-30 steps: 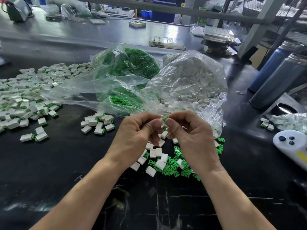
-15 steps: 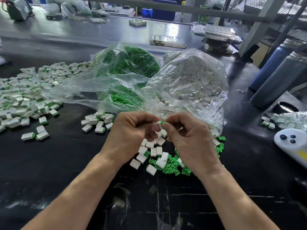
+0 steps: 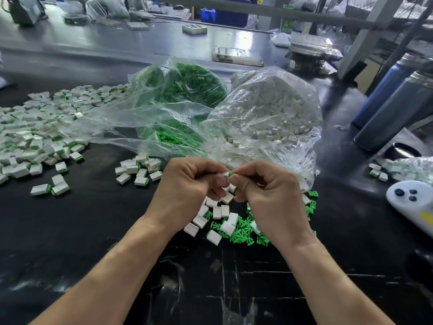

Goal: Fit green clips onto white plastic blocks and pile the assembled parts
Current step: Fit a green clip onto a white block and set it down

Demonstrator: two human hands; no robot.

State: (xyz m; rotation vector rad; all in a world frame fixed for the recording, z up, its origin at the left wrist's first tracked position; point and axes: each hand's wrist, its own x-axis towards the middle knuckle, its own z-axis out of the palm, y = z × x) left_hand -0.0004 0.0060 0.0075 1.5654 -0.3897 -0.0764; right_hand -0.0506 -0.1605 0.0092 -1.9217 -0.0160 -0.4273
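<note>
Two hands meet: your left hand (image 3: 187, 184) pinches a white block (image 3: 225, 174), your right hand (image 3: 269, 193) pinches a green clip (image 3: 232, 174); no writing is legible.

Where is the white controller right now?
Head view: the white controller lies at the table's far right edge, just below a small bag of assembled parts, clear of both hands.
</note>
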